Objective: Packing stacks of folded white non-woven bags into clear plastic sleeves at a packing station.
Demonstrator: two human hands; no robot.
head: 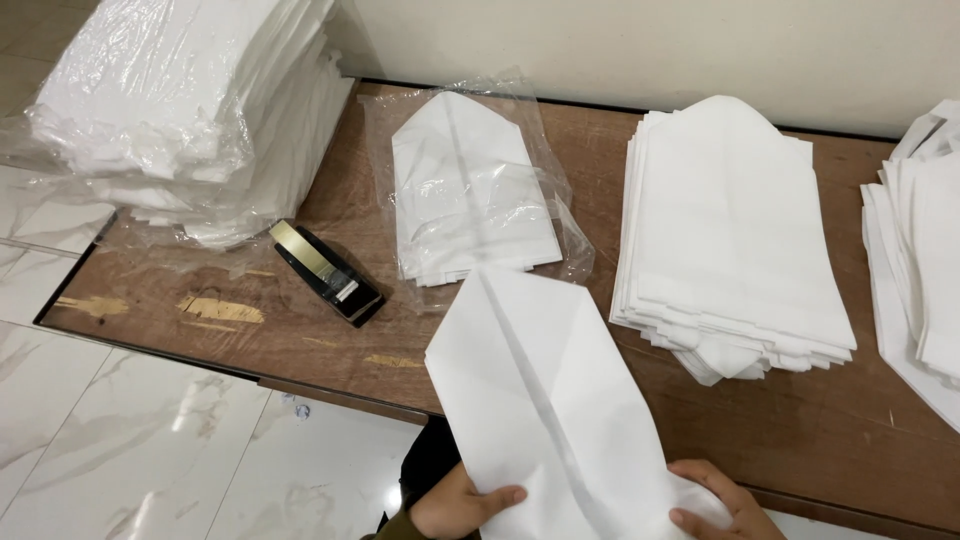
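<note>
On the desk [800, 430], a stapler [326, 272] lies left of a bagged sheet pile [470, 195]; an unbagged stack [730, 230] lies right.

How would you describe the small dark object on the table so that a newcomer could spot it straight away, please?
Start at the brown wooden table and find the big plastic-wrapped stack of white sheets at its left end. Just in front of that stack lies a stapler, set at a slant. It is the only dark, glossy thing there, black with a gold-coloured top, among white sheets and clear plastic.

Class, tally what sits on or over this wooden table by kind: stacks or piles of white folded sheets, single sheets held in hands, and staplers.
Stacks of white folded sheets: 4
Single held sheet: 1
Black stapler: 1
Total: 6
</note>
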